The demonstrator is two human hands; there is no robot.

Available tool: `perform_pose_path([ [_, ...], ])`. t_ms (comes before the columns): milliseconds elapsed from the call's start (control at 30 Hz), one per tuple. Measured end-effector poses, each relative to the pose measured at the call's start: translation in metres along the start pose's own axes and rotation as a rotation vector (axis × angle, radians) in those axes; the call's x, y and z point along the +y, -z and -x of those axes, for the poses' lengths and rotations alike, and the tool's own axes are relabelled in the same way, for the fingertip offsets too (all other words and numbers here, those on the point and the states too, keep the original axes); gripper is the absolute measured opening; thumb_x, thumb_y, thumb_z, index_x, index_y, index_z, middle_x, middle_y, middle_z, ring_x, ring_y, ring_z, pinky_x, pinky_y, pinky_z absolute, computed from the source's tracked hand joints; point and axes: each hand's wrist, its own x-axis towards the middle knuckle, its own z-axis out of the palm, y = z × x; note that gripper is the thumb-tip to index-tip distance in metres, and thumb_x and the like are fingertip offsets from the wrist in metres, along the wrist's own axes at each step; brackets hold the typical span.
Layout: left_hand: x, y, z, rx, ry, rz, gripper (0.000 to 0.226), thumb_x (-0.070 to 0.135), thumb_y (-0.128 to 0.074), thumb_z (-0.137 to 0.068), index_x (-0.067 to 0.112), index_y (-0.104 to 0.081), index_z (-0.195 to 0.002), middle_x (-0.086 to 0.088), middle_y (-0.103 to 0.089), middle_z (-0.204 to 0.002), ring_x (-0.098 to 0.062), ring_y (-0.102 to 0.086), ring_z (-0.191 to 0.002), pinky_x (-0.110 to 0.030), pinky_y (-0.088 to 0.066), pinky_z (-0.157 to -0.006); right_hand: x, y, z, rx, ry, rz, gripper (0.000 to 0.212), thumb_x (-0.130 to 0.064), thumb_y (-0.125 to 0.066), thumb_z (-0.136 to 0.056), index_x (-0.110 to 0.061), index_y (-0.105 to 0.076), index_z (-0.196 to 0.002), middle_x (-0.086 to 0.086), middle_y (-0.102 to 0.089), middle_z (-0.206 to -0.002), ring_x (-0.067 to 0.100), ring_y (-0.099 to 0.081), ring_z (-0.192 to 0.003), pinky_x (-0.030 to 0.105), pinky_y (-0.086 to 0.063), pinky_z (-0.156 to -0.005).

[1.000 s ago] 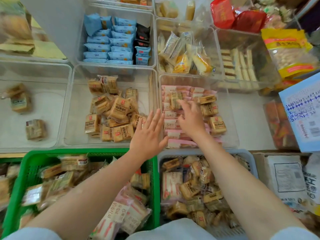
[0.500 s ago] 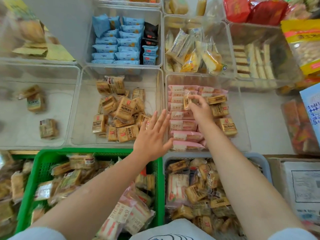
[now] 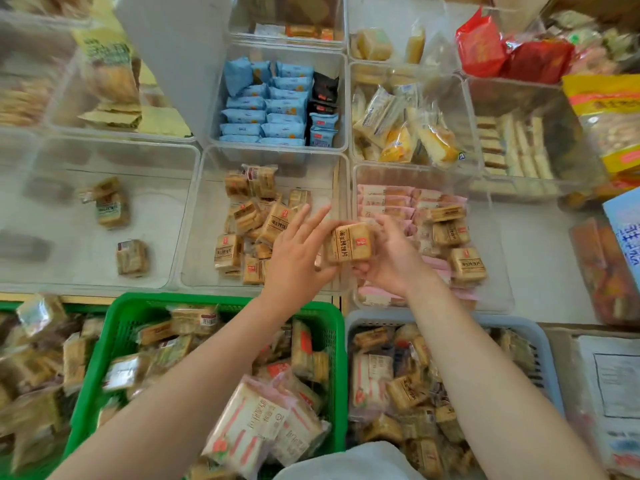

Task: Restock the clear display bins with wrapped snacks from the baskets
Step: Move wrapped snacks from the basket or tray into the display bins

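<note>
My right hand [image 3: 391, 258] holds a tan wrapped snack [image 3: 350, 242] above the wall between two clear bins. My left hand [image 3: 298, 254] reaches toward it with straight fingers, its fingertips at the snack's left edge. The middle clear bin [image 3: 204, 216] holds a pile of the same tan snacks [image 3: 249, 223]. The right clear bin [image 3: 495, 271] holds pink-wrapped snacks [image 3: 388, 202] with a few tan ones [image 3: 467, 265] on top. Below, a green basket [image 3: 114, 327] and a grey-blue basket [image 3: 530, 337] are full of mixed wrapped snacks.
A nearly bare clear bin [image 3: 166, 237] at the left holds three snacks. Behind stand bins of blue packets [image 3: 266, 109], yellow cakes [image 3: 408, 133] and wafers [image 3: 516, 150]. Red bags [image 3: 502, 53] and a yellow bag [image 3: 609, 112] lie at the back right. A cardboard box [image 3: 609, 382] sits at the right.
My right hand picked a tan snack out of the right bin and carried it left toward the bin wall. My left hand rose slightly to meet it.
</note>
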Motion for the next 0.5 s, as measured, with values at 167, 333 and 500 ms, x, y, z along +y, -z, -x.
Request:
perform_pose_path([
  [167,-0.043,0.035,0.013,0.055,0.282,-0.016,0.067,0.037,-0.08,-0.079,0.015,-0.055,-0.137,-0.004,-0.063,-0.128,-0.023,-0.053,-0.122,-0.037,-0.043,-0.1,0.015,-0.025,-0.028,0.386,0.237,0.668,0.033,-0.037,-0.042,-0.105,-0.02,-0.065,-0.12,0.001,-0.067,-0.107,0.016,-0.063,-0.093,0.026,-0.047,-0.073],
  [333,-0.088,0.051,0.014,0.122,0.583,0.006,0.068,0.039,-0.069,-0.091,0.018,-0.038,-0.148,-0.008,-0.055,-0.131,-0.022,-0.054,-0.114,-0.03,-0.042,-0.084,0.042,-0.016,-0.042,0.604,0.39,1.53,0.045,-0.023,-0.052,-0.098,-0.018,-0.049,-0.142,0.008,-0.039,-0.153,0.028,-0.034,-0.142,0.052,-0.03,-0.117],
  [500,-0.101,0.026,0.03,-0.302,0.629,-0.155,0.067,0.047,-0.047,-0.098,0.021,-0.024,-0.156,-0.013,-0.011,-0.166,-0.033,-0.015,-0.151,-0.051,-0.023,-0.12,0.068,-0.009,-0.043,0.598,0.313,1.556,0.051,-0.024,-0.052,-0.098,-0.02,-0.046,-0.148,0.001,-0.002,-0.169,0.03,-0.023,-0.149,0.053,-0.027,-0.119],
])
